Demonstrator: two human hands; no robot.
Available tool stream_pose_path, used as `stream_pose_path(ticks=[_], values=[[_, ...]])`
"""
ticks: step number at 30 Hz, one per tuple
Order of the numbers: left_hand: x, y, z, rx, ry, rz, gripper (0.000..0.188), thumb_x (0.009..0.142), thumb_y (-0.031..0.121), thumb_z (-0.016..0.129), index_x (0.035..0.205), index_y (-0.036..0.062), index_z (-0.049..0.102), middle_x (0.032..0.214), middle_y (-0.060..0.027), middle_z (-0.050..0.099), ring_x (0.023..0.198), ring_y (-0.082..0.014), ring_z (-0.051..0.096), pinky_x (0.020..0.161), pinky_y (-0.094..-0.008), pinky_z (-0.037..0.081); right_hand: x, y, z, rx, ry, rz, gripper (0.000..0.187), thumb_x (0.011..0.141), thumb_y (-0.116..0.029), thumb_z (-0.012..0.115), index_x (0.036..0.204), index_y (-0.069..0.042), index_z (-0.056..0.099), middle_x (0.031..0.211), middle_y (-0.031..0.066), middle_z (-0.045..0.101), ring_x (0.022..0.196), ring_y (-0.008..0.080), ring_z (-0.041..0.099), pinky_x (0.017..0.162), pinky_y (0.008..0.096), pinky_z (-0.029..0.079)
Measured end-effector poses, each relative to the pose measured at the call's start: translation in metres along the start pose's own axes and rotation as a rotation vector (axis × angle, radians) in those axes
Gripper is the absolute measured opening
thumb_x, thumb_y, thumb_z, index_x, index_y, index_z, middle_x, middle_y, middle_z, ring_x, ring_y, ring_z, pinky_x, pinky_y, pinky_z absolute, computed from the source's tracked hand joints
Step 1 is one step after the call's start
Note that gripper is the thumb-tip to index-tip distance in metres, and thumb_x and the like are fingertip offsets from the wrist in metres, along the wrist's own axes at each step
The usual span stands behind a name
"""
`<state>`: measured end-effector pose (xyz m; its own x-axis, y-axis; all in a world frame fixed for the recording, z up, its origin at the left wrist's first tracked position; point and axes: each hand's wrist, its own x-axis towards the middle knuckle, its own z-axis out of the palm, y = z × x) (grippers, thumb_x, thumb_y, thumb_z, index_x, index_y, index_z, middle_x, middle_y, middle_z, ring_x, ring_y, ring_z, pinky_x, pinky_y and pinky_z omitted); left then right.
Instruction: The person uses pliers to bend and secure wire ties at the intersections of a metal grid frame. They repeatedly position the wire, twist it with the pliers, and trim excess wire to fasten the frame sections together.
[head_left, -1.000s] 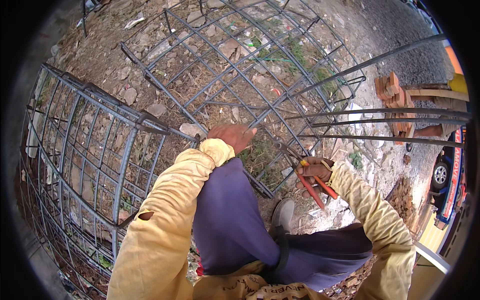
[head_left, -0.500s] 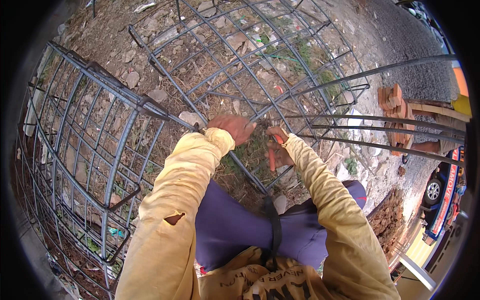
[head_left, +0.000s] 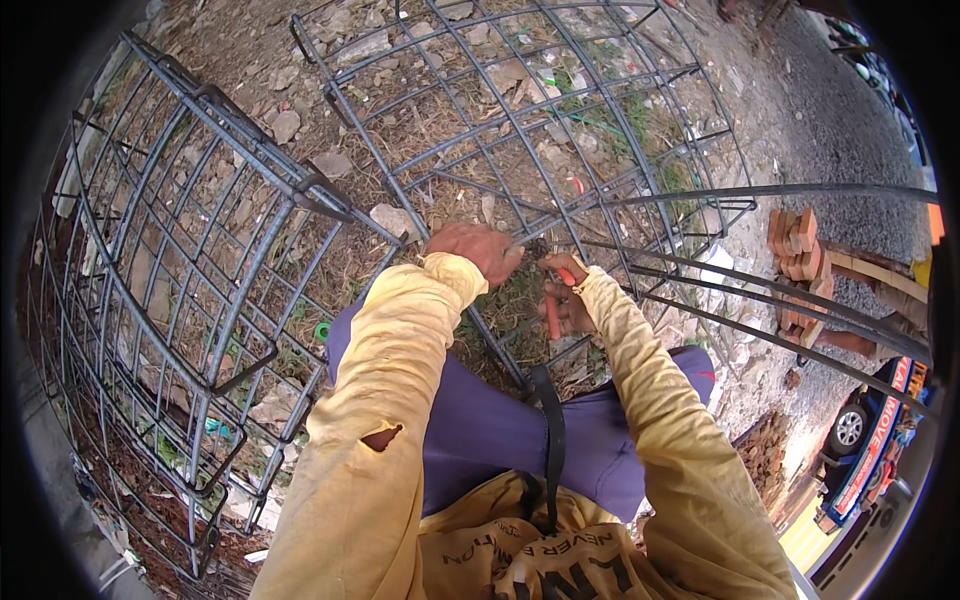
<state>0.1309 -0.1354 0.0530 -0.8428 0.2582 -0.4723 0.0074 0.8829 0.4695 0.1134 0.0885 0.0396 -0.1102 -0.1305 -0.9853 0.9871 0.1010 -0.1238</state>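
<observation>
My left hand (head_left: 478,250) is closed over a bar of the flat-lying rebar cage (head_left: 513,118), at a crossing in front of me. Just right of it, my right hand (head_left: 578,312) grips pliers with orange-red handles (head_left: 552,314). One handle points down between the fingers. The pliers' jaws are dark and hard to make out near the bar crossing. Whether any tie wire sits in them I cannot tell. Several long loose rebars (head_left: 775,296) run from the cage out to the right.
At the left stands another rebar cage (head_left: 232,335) of several layers. Stacked red bricks (head_left: 797,245) lie at the right beside a grey gravel road (head_left: 850,140). A blue vehicle (head_left: 868,440) is at the far right. Rubble and dry grass cover the ground.
The whole view has shifted slightly, so the cages sit a little further right. Both hands keep nearly the same hold at the bar crossing, the pliers still in my right hand.
</observation>
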Motion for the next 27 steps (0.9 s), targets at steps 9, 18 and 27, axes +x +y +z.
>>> stream_pose_path(ticks=[9,18,27], values=[[0.005,0.005,-0.004,0.025,-0.093,-0.051,0.047,0.092,0.047,0.042,0.100,0.0100,0.070,0.093,-0.0178,0.070,0.093,-0.0379,0.065,0.087,-0.0500,0.048,0.017,-0.008,0.011,-0.125,0.129,-0.036,0.044,0.074,-0.034,0.075,0.107,-0.010,0.058,0.085,0.0158,0.057,0.082,0.0320,0.058,0.072,0.0550,0.050],[0.007,0.003,0.003,0.055,-0.088,-0.082,0.049,0.092,0.049,0.039,0.106,0.0122,0.069,0.096,-0.0185,0.069,0.095,-0.0378,0.064,0.088,-0.0493,0.048,0.080,0.066,0.007,-1.790,0.196,-0.208,0.049,0.071,-0.037,0.078,0.112,-0.014,0.068,0.110,0.0104,0.068,0.102,0.0301,0.064,0.090,0.0422,0.049],[0.008,0.012,-0.003,0.090,-0.090,-0.080,0.051,0.092,0.051,0.040,0.097,0.0102,0.070,0.089,-0.0184,0.069,0.087,-0.0383,0.065,0.082,-0.0494,0.050,0.072,0.053,0.000,-0.432,0.092,-0.054,0.051,0.079,-0.046,0.069,0.120,-0.016,0.062,0.115,0.0080,0.064,0.109,0.0258,0.059,0.089,0.0422,0.048]])
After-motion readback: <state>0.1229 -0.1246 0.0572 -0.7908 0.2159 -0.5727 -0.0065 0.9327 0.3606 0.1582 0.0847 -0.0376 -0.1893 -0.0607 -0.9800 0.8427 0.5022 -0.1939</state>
